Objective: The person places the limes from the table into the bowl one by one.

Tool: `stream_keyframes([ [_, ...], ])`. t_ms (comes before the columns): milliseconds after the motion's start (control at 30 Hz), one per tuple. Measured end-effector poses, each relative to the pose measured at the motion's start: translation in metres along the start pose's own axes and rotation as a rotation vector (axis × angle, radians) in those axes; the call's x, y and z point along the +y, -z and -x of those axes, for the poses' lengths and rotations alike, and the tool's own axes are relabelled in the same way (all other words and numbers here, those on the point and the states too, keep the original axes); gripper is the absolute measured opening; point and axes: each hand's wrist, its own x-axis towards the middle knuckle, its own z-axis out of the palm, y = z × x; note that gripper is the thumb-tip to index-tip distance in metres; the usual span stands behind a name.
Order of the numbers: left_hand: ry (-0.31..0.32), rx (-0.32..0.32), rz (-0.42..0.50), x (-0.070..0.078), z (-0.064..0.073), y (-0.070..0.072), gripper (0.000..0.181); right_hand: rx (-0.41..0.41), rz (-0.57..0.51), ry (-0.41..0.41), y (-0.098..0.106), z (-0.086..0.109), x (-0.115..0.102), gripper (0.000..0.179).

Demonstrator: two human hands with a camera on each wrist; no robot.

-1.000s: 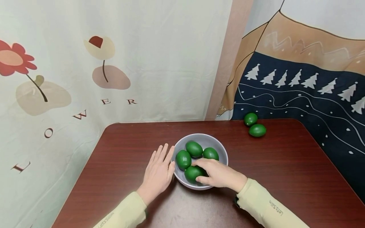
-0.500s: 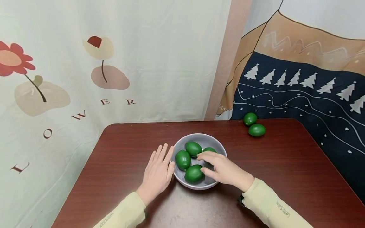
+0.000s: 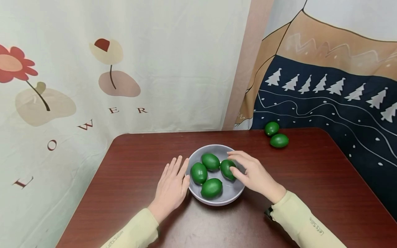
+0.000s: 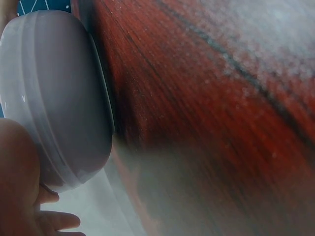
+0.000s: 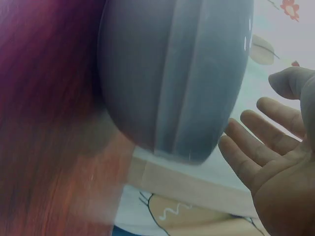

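A grey bowl (image 3: 227,193) stands on the table with several green limes in it. My left hand (image 3: 172,189) lies with straight fingers along the bowl's left side; in the left wrist view its thumb and fingers show beside the bowl wall (image 4: 64,98). Over the right rim, my right hand (image 3: 255,174) has its fingers spread and slightly bent. Its thumb overlaps the rightmost lime (image 3: 226,169) in the head view. Nothing shows between the fingers in the right wrist view. The front lime (image 3: 211,188), left lime (image 3: 199,173) and back lime (image 3: 210,161) sit apart from both hands.
Two more limes lie at the table's back right, one lime (image 3: 272,128) right at the edge and another lime (image 3: 279,141) just before it. A printed curtain (image 3: 180,69) hangs behind the dark red wooden table (image 3: 139,151).
My right hand has moved right and back, from over the front lime toward the bowl's right rim, uncovering the front and right limes. My left hand has stayed put.
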Motion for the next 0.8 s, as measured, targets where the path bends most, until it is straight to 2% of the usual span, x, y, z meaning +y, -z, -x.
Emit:
stream_keyframes([
  [433,0.007,-0.007,0.010,0.000,0.000,0.000,0.054,0.093,0.054,-0.063,0.017,0.003,0.015,0.039],
  [800,0.007,-0.003,0.015,0.000,0.000,-0.001,0.054,0.169,0.162,-0.098,0.032,0.009,0.042,0.038],
])
